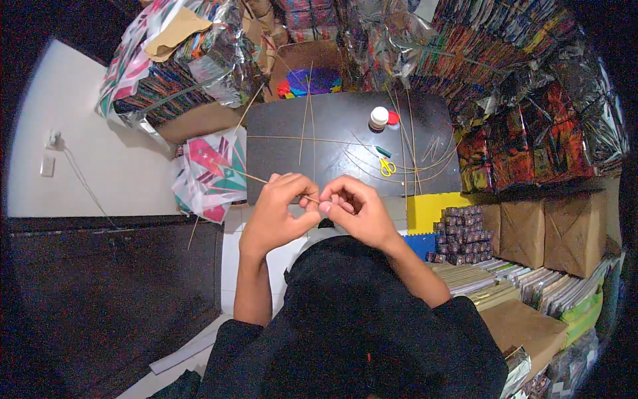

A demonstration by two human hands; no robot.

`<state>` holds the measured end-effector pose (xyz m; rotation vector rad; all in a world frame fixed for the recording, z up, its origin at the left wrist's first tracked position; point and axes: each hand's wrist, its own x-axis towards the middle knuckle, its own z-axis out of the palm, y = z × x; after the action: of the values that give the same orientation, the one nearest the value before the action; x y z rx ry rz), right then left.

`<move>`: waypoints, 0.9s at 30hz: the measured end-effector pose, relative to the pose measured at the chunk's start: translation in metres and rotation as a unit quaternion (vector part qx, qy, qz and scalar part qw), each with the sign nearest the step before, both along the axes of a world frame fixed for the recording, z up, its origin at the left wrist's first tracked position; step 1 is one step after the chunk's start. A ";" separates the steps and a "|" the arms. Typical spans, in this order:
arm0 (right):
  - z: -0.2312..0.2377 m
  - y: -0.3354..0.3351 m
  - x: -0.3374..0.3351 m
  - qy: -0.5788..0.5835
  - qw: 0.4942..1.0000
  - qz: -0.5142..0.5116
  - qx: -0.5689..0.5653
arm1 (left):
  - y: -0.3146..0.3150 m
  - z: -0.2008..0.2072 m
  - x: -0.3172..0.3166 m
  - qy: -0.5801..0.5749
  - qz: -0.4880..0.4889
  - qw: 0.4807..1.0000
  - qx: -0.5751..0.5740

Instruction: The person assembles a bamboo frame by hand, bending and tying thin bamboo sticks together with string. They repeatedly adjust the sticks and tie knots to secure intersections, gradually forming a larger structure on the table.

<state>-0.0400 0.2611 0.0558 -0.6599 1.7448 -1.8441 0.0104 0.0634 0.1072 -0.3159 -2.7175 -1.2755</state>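
While the left hand (271, 214) pinches a thin tan stick (249, 174) between thumb and fingers, the right hand (364, 214) brings its thumb and fingertips together at the stick's near end, both hands almost meeting just in front of the near edge of the dark worktop (276, 116). From that grip the stick slants away past the worktop's near left corner, its far end over a printed sheet (229, 176) in red, green and white beside the left edge. Other thin sticks (302, 139) lie scattered across the worktop, one running in from the left edge, several crossing or curving toward the right edge. Toward the right of the top are yellow-handled scissors (387, 167), with a dark green piece (383, 151) close by them; farther back stand a white-capped bottle (379, 120) and, just beside it, a red-lidded container (393, 120). Past the near right corner, small dark boxes (462, 233) are stacked near a yellow mat (425, 216), with brown-wrapped parcels (575, 233) farther right. Wrapped bundles (485, 40) rise beyond the far edge.
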 end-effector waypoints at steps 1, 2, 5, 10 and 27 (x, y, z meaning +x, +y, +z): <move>0.000 0.000 -0.001 0.032 0.999 -0.008 0.000 | 0.000 0.001 0.000 -0.001 0.000 1.000 -0.007; -0.002 0.000 -0.002 0.064 0.998 -0.018 0.000 | 0.001 0.001 0.000 -0.002 -0.002 1.000 -0.002; -0.011 -0.003 -0.003 0.087 0.995 -0.032 -0.040 | 0.002 0.000 -0.002 -0.004 -0.004 1.000 0.006; -0.011 0.000 -0.004 0.030 0.996 0.009 -0.082 | -0.002 -0.003 -0.002 -0.009 0.005 1.000 -0.011; -0.052 0.043 -0.017 -0.185 0.956 0.048 -0.221 | -0.056 0.001 0.000 0.035 0.135 0.990 -0.002</move>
<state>-0.0571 0.3037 0.0035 -0.5051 1.0542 -2.1420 0.0104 0.0073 0.1085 0.0093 -2.5937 -1.1621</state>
